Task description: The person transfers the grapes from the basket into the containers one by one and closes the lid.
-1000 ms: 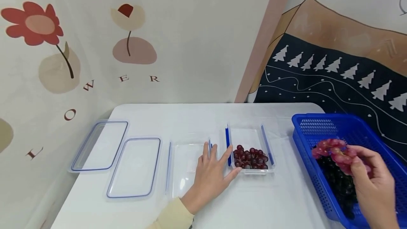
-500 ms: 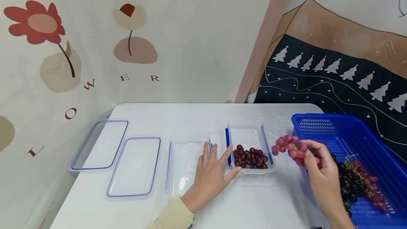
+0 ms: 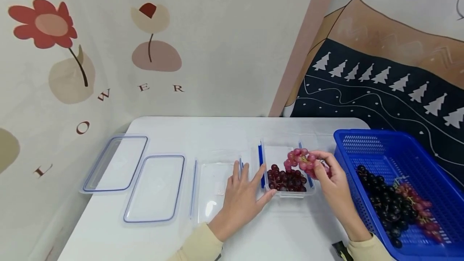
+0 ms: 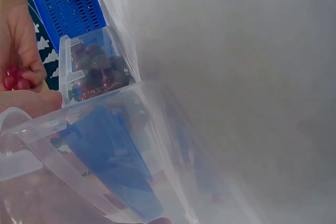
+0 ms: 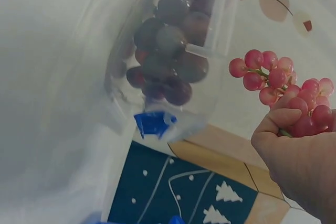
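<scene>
A bunch of pinkish-red grapes [image 3: 300,159] is pinched between the thumb and fingers of my right hand [image 3: 331,176], held above a clear plastic container [image 3: 290,194]. Dark red grapes [image 3: 284,179] lie in the near half of that container; the right wrist view shows them through its wall. My left hand [image 3: 241,200] has its fingers spread, reaching across the right side of a second clear container [image 3: 210,188], with fingertips near the blue-edged flap between the two containers. Only part of the left hand shows in the left wrist view.
To the right stands a blue perforated basket [image 3: 366,136] holding black grapes [image 3: 388,204] and more red grapes [image 3: 422,208]. Two clear lids with blue seals, one nearer [image 3: 156,188] and one farther left [image 3: 116,164], lie on the white table [image 3: 188,132].
My right hand has carried the pinkish-red grapes leftward from over the blue basket to above the container with dark red grapes. The left hand has stayed in place.
</scene>
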{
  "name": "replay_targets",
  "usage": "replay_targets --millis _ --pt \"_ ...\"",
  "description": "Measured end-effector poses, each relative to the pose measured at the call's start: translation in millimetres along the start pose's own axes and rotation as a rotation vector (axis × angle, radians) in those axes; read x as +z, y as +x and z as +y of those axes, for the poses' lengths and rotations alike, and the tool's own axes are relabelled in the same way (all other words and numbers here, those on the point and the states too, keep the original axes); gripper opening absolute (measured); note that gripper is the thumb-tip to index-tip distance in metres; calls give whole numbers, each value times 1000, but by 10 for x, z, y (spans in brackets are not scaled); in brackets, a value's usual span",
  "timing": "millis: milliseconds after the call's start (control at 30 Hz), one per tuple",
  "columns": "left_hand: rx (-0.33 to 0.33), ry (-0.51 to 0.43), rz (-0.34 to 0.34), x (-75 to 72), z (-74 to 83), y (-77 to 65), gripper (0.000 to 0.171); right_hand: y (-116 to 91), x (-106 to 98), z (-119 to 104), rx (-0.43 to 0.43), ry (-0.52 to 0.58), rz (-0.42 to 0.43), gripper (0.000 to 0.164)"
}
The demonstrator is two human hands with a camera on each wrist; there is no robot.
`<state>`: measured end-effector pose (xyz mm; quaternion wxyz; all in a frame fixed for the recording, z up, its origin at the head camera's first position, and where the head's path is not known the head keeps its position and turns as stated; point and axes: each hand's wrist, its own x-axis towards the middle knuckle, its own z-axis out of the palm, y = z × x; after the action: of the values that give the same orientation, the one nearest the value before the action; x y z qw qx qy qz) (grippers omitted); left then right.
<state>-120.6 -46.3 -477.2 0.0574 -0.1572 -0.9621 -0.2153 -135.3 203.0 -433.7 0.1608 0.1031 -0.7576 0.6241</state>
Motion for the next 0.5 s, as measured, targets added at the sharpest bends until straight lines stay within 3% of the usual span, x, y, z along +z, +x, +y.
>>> replay_targets --millis 100,500 --pt "-4 7 -1 1 -4 4 82 93 70 37 10 32 -44 27" --pt "-17 29 -11 -12 7 6 90 340 268 170 123 -58 -224 35"
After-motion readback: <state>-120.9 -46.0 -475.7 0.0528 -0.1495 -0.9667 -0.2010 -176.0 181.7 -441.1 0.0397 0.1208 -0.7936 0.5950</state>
